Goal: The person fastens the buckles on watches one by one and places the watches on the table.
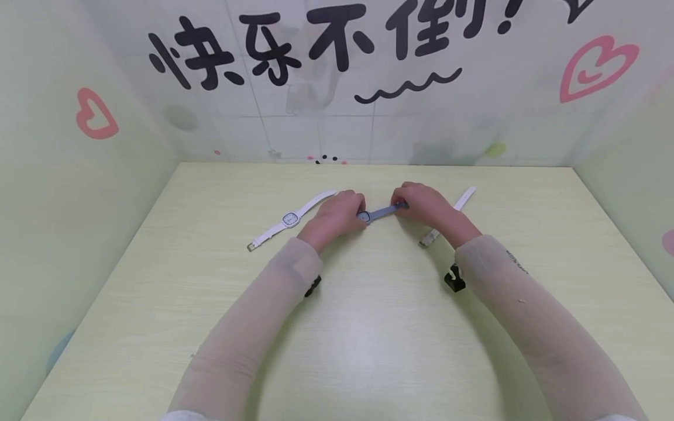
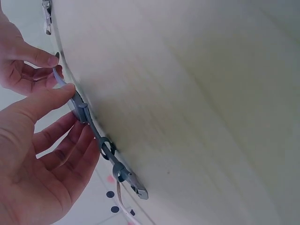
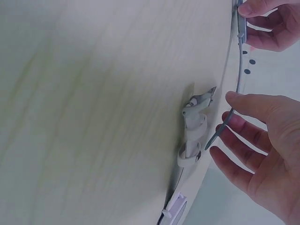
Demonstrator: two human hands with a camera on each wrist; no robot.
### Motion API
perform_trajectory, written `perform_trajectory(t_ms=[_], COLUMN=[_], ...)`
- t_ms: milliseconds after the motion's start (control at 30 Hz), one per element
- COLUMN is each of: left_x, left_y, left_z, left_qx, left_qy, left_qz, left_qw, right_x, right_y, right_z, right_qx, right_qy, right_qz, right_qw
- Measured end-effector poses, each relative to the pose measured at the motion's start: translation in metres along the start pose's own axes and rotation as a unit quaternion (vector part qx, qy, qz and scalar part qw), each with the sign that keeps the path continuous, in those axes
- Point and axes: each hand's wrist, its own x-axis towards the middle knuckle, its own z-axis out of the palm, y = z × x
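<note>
A blue-grey wristwatch (image 1: 381,213) is stretched between the two hands, over the middle of the table's far part. My left hand (image 1: 341,211) pinches it at the case, thumb on one face and fingers on the other in the left wrist view. Its buckle end (image 2: 136,187) with two strap loops extends past that hand. The right hand (image 1: 425,204) holds the free strap end (image 3: 225,123) between thumb and fingers. To the left lies a white wristwatch (image 1: 290,219), laid out flat. Another white wristwatch (image 1: 430,237) is under the right wrist, which hides its middle.
The pale wooden table (image 1: 347,345) is bounded by a back wall (image 1: 210,137) with black lettering, and by side walls with pink hearts. Black mounts (image 1: 455,279) show below both wrists. Long light sleeves (image 1: 253,333) cover the forearms.
</note>
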Motion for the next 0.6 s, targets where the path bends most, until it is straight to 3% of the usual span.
perform_trajectory(t_ms=[600], left_x=[-0.0029], left_y=[0.0000], left_z=[-0.0037], left_qx=[-0.006], left_qy=[0.001], left_qz=[-0.006], left_qw=[1.0000], right_x=[-0.0013], right_y=[-0.0017], right_z=[-0.0026], right_qx=[-0.002], right_qy=[0.003], right_qz=[-0.007], right_qw=[1.000])
